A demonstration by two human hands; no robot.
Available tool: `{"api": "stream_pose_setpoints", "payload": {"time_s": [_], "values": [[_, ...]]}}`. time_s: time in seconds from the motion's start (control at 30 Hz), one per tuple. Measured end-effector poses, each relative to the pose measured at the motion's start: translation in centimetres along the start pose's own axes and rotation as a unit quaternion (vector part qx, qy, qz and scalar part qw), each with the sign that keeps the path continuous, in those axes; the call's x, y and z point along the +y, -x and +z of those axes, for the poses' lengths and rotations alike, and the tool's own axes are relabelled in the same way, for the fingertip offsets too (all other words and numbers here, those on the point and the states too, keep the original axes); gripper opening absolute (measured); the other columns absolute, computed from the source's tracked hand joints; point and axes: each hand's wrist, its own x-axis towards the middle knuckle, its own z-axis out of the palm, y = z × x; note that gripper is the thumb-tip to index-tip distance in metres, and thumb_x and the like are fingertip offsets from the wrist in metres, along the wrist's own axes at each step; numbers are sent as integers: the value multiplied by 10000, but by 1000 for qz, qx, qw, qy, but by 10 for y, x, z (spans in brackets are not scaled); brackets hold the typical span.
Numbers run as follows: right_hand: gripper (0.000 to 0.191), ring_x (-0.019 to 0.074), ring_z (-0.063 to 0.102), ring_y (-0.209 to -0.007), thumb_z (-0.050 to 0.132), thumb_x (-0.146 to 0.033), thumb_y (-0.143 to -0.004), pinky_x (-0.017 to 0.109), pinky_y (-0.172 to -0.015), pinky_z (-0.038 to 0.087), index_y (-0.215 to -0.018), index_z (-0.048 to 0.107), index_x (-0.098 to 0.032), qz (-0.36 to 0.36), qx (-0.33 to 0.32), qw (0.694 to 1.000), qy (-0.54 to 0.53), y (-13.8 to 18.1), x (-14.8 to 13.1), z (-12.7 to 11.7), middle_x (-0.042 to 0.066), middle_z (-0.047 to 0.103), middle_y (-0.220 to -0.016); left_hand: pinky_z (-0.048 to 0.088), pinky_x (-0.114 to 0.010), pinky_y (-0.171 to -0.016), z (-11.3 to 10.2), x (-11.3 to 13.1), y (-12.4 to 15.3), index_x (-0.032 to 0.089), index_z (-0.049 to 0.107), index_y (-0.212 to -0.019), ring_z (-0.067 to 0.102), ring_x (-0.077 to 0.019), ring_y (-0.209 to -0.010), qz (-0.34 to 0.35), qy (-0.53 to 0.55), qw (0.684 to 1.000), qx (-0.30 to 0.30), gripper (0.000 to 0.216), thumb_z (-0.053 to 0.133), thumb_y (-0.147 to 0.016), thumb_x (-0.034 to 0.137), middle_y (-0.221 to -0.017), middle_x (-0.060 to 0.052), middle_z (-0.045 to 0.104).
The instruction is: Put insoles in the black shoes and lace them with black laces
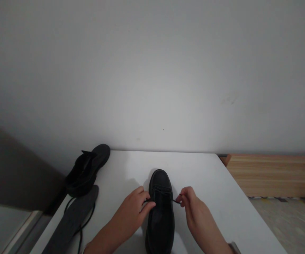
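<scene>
A black shoe (161,225) lies sole down on the white table, its toe pointing at the wall. My left hand (138,204) is at the shoe's left side, thumb and fingers pinched on a black shoelace, the thumb tip over the shoe's opening. On the right, a little apart from the shoe, my right hand (191,204) pinches the other end of the shoelace (177,201), which runs out from the shoe's right side. The lacing across the front of the shoe is dark and hard to make out.
A second black shoe (87,169) stands at the table's far left corner, its tongue raised. Near it lie a dark grey insole (74,218) and a loose black lace (81,233). The white table (195,169) meets the wall (163,88). A wooden panel (274,176) is at the right.
</scene>
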Motion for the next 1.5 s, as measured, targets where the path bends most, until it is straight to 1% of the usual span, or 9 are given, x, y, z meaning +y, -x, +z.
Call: {"api": "stream_pose_setpoints", "payload": {"time_s": [0.17,0.37,0.57,0.83,0.97,1.13,1.27,1.37,1.5], "values": [[195,219,604,-676,250,-269,-1021,337,-635,451,-920,417,-255,13,-60,998,21,2,-1,9,37,618,-765,508,-330,-806,7,-1,3,182,643,-816,639,-213,-885,6,46,999,-21,217,494,-964,237,-971,-69,614],[201,201,575,-776,304,-357,-1033,325,-710,461,-939,442,-246,61,-96,986,-124,3,-6,22,31,586,-852,514,-361,-943,10,1,6,202,661,-745,489,-296,-1353,-16,172,984,-41,244,517,-933,262,-1214,-108,668],[280,178,489,-783,431,-496,-1002,300,-727,434,-900,493,-243,92,-83,960,-251,0,-4,31,-5,494,-829,518,-350,-916,0,11,6,207,652,-682,533,-300,-1329,-43,235,967,-86,272,534,-907,303,-1205,-77,707],[352,158,421,-726,556,-592,-923,278,-701,409,-873,525,-244,127,-49,861,-491,3,8,38,-21,426,-775,443,-391,-1039,-2,11,4,209,635,-643,492,-298,-1360,-32,264,960,-90,290,552,-904,304,-1011,-62,736],[289,157,415,-707,579,-525,-920,274,-689,429,-867,534,-244,129,-23,824,-550,5,9,42,-15,405,-767,497,-353,-947,0,10,6,211,640,-659,480,-300,-1371,-36,258,962,-87,292,543,-915,312,-1067,-63,732],[329,164,427,-696,539,-565,-937,277,-663,419,-852,515,-248,115,-19,867,-484,3,10,41,-20,423,-748,518,-273,-756,-2,11,8,212,710,-796,466,-299,-1373,-39,248,963,-95,235,551,-915,339,-1419,-91,555],[233,174,493,-795,557,-450,-975,283,-730,409,-885,579,-235,72,-25,936,-344,1,-3,29,3,515,-829,461,-226,-655,-15,20,9,195,712,-794,614,-217,-1048,-37,220,974,-49,237,557,-914,327,-1154,-83,615],[113,186,526,-938,538,-321,-997,296,-847,413,-942,604,-247,-5,14,974,-226,1,-18,15,27,557,-957,445,-244,-681,-23,24,9,177,713,-780,615,-175,-821,-20,256,964,-67,280,539,-935,333,-868,-39,657],[110,160,540,-847,539,-208,-988,262,-745,436,-926,613,-259,-84,30,977,-194,0,-36,-2,10,565,-892,450,-288,-897,-21,26,10,168,730,-794,629,-206,-990,25,372,925,-79,296,567,-945,364,-966,-63,717]]}}
